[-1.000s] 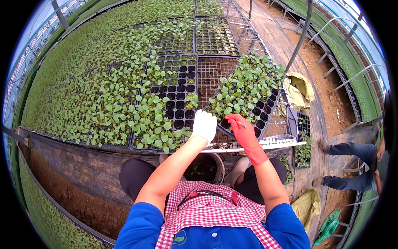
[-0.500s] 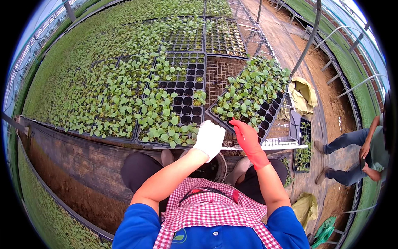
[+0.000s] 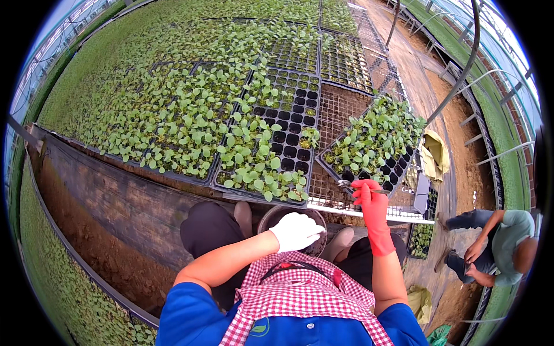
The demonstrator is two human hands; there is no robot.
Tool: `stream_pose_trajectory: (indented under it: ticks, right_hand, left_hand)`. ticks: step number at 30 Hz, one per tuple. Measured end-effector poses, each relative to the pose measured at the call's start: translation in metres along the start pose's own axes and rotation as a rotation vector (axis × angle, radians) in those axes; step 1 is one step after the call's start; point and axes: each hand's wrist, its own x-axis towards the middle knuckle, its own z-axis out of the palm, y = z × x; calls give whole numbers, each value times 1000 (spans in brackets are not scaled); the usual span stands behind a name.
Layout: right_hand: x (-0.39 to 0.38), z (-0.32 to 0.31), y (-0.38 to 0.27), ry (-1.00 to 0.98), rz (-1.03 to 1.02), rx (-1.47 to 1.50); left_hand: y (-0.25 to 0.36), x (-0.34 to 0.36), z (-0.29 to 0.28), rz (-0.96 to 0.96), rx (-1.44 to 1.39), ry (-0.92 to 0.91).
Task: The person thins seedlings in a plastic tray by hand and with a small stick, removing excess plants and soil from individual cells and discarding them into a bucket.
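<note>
My right hand (image 3: 371, 205), in a red glove, grips a small spoon-like metal tool (image 3: 344, 184) by its thin handle. The tool's shiny end points left, just off the near corner of the tilted seedling tray (image 3: 398, 167), whose near cells hold no plants. My left hand (image 3: 296, 232), in a white glove, is closed with fingers pressed together over the dark bucket (image 3: 271, 216) between my legs. What it holds, if anything, is hidden. A second seedling tray (image 3: 291, 153) lies left of the tilted one, leafy along its left and near sides, with bare black cells at right.
Seedling trays (image 3: 144, 109) fill the bench at left and far back. Wire mesh (image 3: 340, 109) shows between the two near trays, with a white rail (image 3: 369, 213) along its front. At right, a person (image 3: 502, 242) is beside the walkway, near yellow cloth (image 3: 434, 154).
My left hand has drawn back from the tray edge to over the bucket. The right hand has shifted right and turned, bringing the tool into view. The whole view has swung a little left.
</note>
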Motion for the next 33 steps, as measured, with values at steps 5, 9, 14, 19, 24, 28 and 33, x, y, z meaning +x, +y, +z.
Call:
stream_pose_trajectory:
  ticks: [5, 9, 14, 19, 24, 28, 33]
  right_hand:
    - [37, 62, -35, -184, 35, -19]
    - [78, 111, -33, -369, 20, -73]
    - [96, 150, -37, -461, 53, -277]
    - [104, 178, -46, -522, -72, -658]
    - [100, 193, -1, -472, -3, -462]
    - [111, 168, 15, -462, 295, -138]
    - [95, 152, 35, -366, 294, 212]
  left_hand:
    - [-19, -6, 5, -136, -79, -109]
    - [-24, -6, 15, -145, -111, -197]
    - [-22, 0, 16, -130, -60, -239]
    - [-19, 2, 15, -142, -7, -221]
    - [-19, 2, 22, -114, -17, -175]
    - [-20, 3, 25, -124, 6, -202]
    - [-24, 6, 27, -93, 32, -242]
